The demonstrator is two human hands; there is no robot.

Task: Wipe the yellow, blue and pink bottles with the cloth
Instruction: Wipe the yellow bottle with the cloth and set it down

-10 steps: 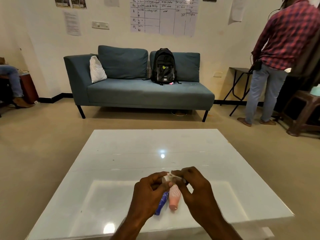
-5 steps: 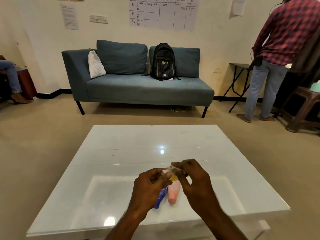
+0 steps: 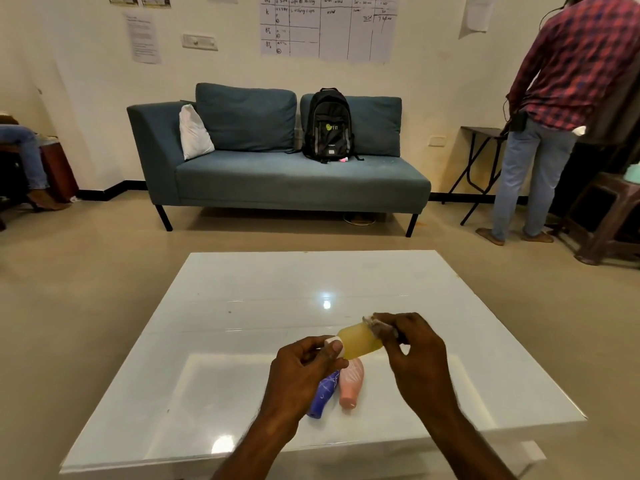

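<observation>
The yellow bottle (image 3: pixel 359 340) is held sideways above the white table (image 3: pixel 277 306). My left hand (image 3: pixel 304 372) pinches its white cap end. My right hand (image 3: pixel 412 344) presses a small pale cloth (image 3: pixel 375 325) against the bottle's base end. Under my hands the blue bottle (image 3: pixel 322 393) and the pink bottle (image 3: pixel 350 384) lie side by side on the table, caps pointing toward me; the blue one is partly hidden by my left hand.
A teal sofa (image 3: pixel 277 174) with a black backpack (image 3: pixel 328 126) and a white cushion stands beyond the table. A person in a plaid shirt (image 3: pixel 568 81) stands at the right by a folding table and a wooden stool (image 3: pixel 609 216). A seated person's leg shows at far left.
My hands have drawn apart, right hand sliding the cloth toward the base, so the yellow bottle's body now shows. The view has tilted down slightly.
</observation>
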